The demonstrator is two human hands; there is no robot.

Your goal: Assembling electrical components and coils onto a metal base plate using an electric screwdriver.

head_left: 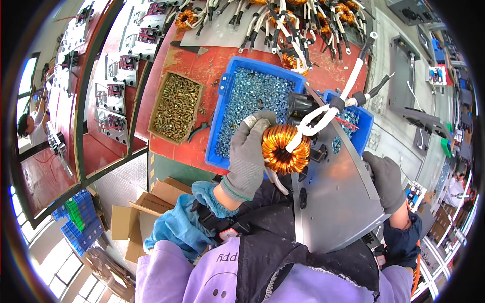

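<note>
The left hand [247, 156] wraps its fingers around the orange coil [286, 149]. At four o'clock, the right hand [385, 179] grips the metal plate [338, 197]. Fitting step, I think; next needs careful lining up.

**Cartons and bins around the bench**

An open brown cardboard box [177, 107], filled with brass-coloured screws, is set on the red bench at the left. Just beside it, a blue plastic bin [228, 119] of silvery hardware is placed, and a second blue bin [361, 132] is seen to its right. Opened brown cartons [136, 217] are stacked on the floor below the bench, near blue crates [81, 230]. No screens can be made out.
</note>
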